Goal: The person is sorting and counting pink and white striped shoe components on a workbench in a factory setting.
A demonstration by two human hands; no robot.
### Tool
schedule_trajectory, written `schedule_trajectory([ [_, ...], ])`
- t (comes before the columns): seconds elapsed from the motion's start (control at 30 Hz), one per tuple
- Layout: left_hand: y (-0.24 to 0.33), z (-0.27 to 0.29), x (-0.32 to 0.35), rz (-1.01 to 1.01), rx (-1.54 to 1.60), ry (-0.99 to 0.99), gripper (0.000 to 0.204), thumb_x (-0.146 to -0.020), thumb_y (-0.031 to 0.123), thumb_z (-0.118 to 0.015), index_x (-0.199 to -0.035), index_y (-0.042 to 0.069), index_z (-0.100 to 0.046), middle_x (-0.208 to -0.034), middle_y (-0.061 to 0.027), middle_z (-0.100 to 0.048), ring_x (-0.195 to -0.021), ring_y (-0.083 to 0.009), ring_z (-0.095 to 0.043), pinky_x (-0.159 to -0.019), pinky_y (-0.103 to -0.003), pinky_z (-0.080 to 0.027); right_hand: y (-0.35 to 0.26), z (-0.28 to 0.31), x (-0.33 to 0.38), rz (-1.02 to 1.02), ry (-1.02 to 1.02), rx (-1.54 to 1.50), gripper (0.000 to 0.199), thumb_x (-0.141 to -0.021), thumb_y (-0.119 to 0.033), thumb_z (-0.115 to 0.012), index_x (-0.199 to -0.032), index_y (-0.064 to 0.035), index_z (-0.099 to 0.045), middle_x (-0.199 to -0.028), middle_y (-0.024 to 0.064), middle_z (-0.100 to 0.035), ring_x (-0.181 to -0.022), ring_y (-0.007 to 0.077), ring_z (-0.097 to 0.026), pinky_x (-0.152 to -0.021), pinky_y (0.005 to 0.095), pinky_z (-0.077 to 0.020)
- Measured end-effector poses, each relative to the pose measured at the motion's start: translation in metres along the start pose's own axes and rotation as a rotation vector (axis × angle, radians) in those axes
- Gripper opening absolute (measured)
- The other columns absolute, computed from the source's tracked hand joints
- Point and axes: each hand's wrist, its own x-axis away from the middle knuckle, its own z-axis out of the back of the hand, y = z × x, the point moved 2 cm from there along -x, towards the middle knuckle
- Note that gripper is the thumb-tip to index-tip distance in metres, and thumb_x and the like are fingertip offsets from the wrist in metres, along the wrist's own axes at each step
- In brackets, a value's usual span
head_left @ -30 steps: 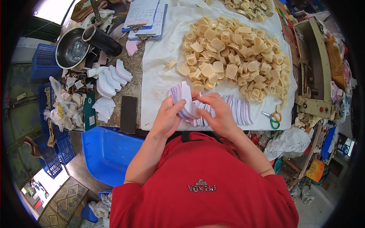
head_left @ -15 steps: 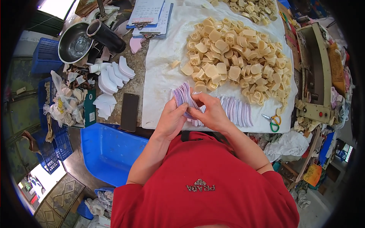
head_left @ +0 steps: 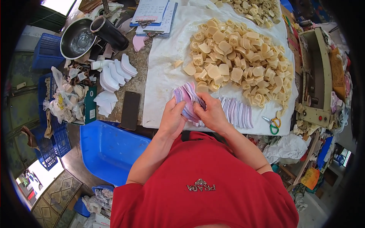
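Note:
My left hand (head_left: 172, 121) and my right hand (head_left: 210, 113) together grip a fanned stack of thin pale purple and pink pieces (head_left: 185, 98) just above the near edge of a white cloth (head_left: 161, 72). A row of more purple pieces (head_left: 236, 112) lies on the cloth to the right of my hands. Beyond them spreads a big heap of tan moulded pieces (head_left: 237, 62).
Green-handled scissors (head_left: 272, 123) lie at the cloth's right corner. A black phone (head_left: 130, 110), stacked white curved pieces (head_left: 114, 74), a metal bowl (head_left: 76, 38), a black cylinder (head_left: 109, 32) and a clipboard (head_left: 156, 15) sit left and behind. A blue bin (head_left: 108, 150) stands below; a beige machine (head_left: 315, 79) at right.
The stack in my hands has fanned out slightly wider and my fingers have shifted along it. Everything else on the table stays where it was.

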Motion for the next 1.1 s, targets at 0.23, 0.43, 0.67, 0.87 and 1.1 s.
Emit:
schedule_trajectory([
  [0.23, 0.015, 0.057, -0.004, -0.065, 0.303, 0.206, 0.036, -0.085, 0.007, -0.038, -0.119, -0.003, -0.043, -0.097, -0.0138, -0.056, -0.085, -0.0224, -0.057, -0.085, -0.042, -0.045, 0.028, -0.008, -0.021, -0.245, 0.073, -0.694, 0.025, -0.088, -0.011, -0.049, -0.109, 0.0017, -0.044, -0.083, 0.0060, -0.057, -0.065, 0.0078, -0.054, -0.053, 0.0217, -0.0456],
  [0.43, 0.038, 0.089, 0.020, -0.228, 0.058, 0.292, 0.043, -0.084, 0.005, -0.046, -0.126, 0.002, -0.039, -0.089, -0.0058, -0.051, -0.074, -0.0136, -0.049, -0.075, -0.030, -0.042, 0.050, -0.053, -0.025, -0.034, -0.029, 0.084, 0.048, -0.085, -0.024, -0.058, -0.117, 0.0084, -0.044, -0.102, 0.0249, -0.051, -0.099, 0.0345, -0.050, -0.087, 0.0384, -0.0400],
  [0.67, 0.030, 0.082, 0.026, -0.202, -0.576, 0.360, 0.061, -0.078, -0.003, -0.049, -0.135, 0.000, -0.028, -0.087, -0.0039, -0.048, -0.077, -0.0106, -0.048, -0.073, -0.024, -0.042, 0.072, -0.091, -0.022, -0.104, -0.296, 0.241, 0.052, -0.086, -0.028, -0.053, -0.123, 0.0067, -0.044, -0.110, 0.0302, -0.048, -0.106, 0.0426, -0.045, -0.093, 0.0416, -0.0361],
  [0.87, 0.022, 0.063, 0.025, -0.578, -1.717, 0.253, 0.057, -0.080, -0.003, -0.046, -0.133, -0.007, -0.026, -0.088, -0.0146, -0.053, -0.077, -0.0280, -0.053, -0.073, -0.035, -0.043, 0.028, -0.050, -0.013, 0.143, -0.069, 0.242, 0.041, -0.087, -0.024, -0.055, -0.116, 0.0048, -0.049, -0.097, 0.0184, -0.056, -0.089, 0.0250, -0.055, -0.075, 0.0344, -0.0463],
  [1.1, 0.011, 0.030, 0.018, -0.766, -1.538, -0.015, 0.069, -0.072, -0.008, -0.054, -0.134, -0.007, -0.024, -0.095, -0.0198, -0.052, -0.092, -0.0343, -0.052, -0.086, -0.044, -0.039, 0.007, -0.036, -0.005, -0.271, -0.374, -0.548, 0.025, -0.093, -0.015, -0.049, -0.112, 0.0019, -0.048, -0.083, 0.0066, -0.057, -0.065, 0.0118, -0.055, -0.060, 0.0249, -0.0467],
])
